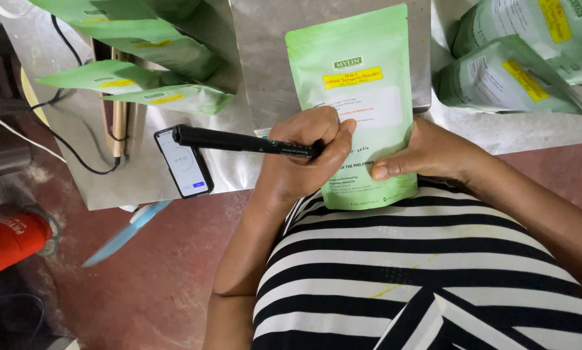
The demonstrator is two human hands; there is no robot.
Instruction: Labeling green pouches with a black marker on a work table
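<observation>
A light green stand-up pouch (362, 71) with a yellow label strip and a white panel lies on the steel table (265, 39), its lower end against my striped shirt. My left hand (297, 162) is shut on a black marker (226, 139), whose tip rests on the pouch's lower part while its capped end points left. My right hand (427, 155) grips the pouch's lower right edge, thumb pressed on its face. The pouch's lower left corner is hidden behind my left hand.
A black phone (184, 162) with a lit screen lies at the table edge. Green pouches are stacked at the back left (142, 39) and back right (511, 71). A black cable (77, 155) runs across the table. A red cylinder (9, 243) lies on the floor.
</observation>
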